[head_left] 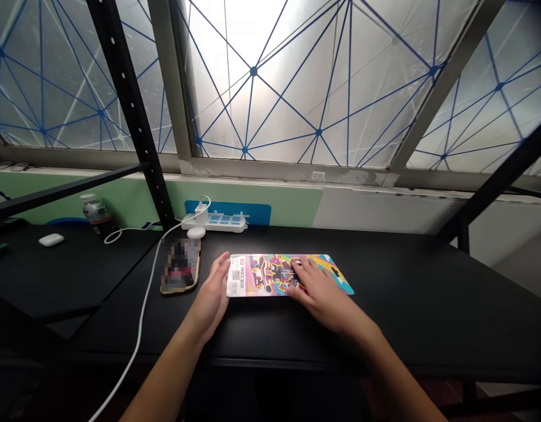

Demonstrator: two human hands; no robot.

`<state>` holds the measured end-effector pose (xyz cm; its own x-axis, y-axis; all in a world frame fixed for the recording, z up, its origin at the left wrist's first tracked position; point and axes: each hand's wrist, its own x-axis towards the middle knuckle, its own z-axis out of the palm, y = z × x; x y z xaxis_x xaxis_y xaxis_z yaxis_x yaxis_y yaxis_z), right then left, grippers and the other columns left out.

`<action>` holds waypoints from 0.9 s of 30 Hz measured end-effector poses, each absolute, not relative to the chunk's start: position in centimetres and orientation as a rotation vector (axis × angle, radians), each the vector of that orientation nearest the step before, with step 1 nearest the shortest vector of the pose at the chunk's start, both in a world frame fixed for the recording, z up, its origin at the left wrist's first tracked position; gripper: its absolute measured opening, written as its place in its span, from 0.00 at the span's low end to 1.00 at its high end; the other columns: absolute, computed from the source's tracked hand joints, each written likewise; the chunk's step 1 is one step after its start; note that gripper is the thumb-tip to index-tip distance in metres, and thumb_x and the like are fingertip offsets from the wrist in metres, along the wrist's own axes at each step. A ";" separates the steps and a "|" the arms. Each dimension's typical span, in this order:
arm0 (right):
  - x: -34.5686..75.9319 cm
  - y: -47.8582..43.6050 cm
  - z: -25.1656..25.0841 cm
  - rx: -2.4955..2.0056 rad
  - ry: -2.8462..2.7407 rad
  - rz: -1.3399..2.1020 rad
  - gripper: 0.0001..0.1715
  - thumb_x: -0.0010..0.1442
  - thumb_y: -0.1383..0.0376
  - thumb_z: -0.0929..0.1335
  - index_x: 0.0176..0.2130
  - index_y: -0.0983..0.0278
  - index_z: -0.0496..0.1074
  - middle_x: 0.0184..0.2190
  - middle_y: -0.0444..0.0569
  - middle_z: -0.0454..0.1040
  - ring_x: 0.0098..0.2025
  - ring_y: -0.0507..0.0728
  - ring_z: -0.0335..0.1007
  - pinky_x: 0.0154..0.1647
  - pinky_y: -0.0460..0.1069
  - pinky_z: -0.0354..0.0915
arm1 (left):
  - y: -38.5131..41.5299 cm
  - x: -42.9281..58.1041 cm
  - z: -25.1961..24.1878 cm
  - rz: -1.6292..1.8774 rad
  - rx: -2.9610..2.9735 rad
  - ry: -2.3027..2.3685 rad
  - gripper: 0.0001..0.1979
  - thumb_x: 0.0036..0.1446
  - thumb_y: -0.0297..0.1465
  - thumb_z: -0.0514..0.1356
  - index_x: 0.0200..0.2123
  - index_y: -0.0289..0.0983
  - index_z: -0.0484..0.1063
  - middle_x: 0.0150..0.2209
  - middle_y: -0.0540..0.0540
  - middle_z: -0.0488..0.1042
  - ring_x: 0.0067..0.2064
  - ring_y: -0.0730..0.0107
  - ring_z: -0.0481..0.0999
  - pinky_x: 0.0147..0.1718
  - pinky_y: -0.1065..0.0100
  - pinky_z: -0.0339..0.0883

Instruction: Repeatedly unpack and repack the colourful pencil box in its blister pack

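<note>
A colourful flat package labelled "PENCIL BOX" [270, 276] lies on the black desk [279, 334], its white label end to the left. My left hand [213, 296] rests against that left end, thumb side up and fingers partly hidden behind the edge, holding it. Across the right half of the package lies my right hand [320, 293], palm down, with the fingers spread over the printed face near a small black shape.
Left of the package lie a phone [181, 266], a white round item [196, 232] and a long white cable [142, 310]. A power strip [226, 221] stands by the wall. Further left are a bottle [98, 214] and a white case [51, 240]. Black frame posts rise at both sides.
</note>
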<state>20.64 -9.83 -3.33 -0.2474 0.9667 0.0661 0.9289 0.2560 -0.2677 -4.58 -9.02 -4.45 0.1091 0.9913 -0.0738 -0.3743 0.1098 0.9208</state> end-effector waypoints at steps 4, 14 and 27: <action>19.1 -10.7 -3.6 -1.777 -2.310 0.282 0.53 0.61 0.34 0.57 0.70 0.65 0.53 0.71 0.62 0.49 0.73 0.75 0.36 0.68 0.69 0.42 | -9.0 -4.1 -4.2 1.181 0.939 0.935 0.30 0.66 0.45 0.54 0.67 0.46 0.48 0.57 0.40 0.73 0.58 0.54 0.74 0.55 0.54 0.69; 29.2 -6.3 -4.1 -1.978 -1.589 0.330 0.39 0.56 0.44 0.68 0.57 0.67 0.70 0.53 0.66 0.75 0.57 0.79 0.67 0.60 0.75 0.52 | -8.5 -5.7 -4.4 1.150 1.190 1.214 0.37 0.61 0.33 0.58 0.69 0.43 0.45 0.54 0.37 0.71 0.47 0.60 0.79 0.41 0.63 0.72; 29.0 -9.5 -4.8 -1.379 -1.446 0.478 0.18 0.53 0.51 0.74 0.34 0.61 0.72 0.36 0.51 0.80 0.41 0.63 0.78 0.42 0.55 0.72 | -8.9 -5.8 -5.3 1.473 1.450 1.168 0.07 0.61 0.34 0.58 0.41 0.41 0.63 0.52 0.41 0.74 0.54 0.59 0.76 0.51 0.59 0.68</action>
<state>28.95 -9.48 -4.76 0.1950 0.8979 0.3947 0.4861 0.2611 -0.8340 -5.79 -8.88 -5.29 -0.0779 0.9476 0.3098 0.0859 -0.3033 0.9490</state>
